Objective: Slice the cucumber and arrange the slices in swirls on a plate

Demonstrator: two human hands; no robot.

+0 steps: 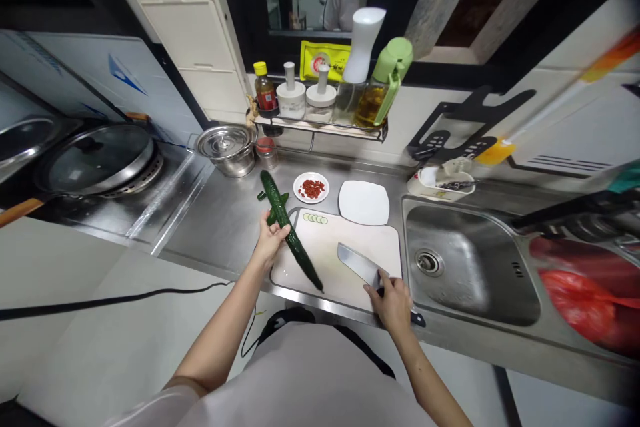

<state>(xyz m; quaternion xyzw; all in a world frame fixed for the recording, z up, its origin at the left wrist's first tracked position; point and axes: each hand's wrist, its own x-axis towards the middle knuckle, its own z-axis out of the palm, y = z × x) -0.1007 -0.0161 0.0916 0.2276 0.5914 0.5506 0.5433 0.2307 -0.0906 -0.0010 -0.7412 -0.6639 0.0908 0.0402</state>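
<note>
My left hand (273, 238) is closed around a long dark green cucumber (295, 242), which slants across the left side of the white cutting board (327, 273). Behind it, partly covered, lie more green cucumber pieces (283, 199) on the steel counter. In my right hand (393, 300) is a kitchen knife (359, 263), its broad blade pointing left over the board and its black handle passing under my fingers. Several thin cucumber slices (315, 218) lie in a row at the board's far left. Beyond them is a small white plate (297, 179) of chopped red pieces (311, 189).
A square white plate (364, 202) sits behind the board. The steel sink (477, 293) is at the right, with a red plastic bag (575, 300) past it. A lidded pot (227, 150) and a covered wok (97, 160) stand left. Above hangs a condiment shelf (320, 128) with bottles.
</note>
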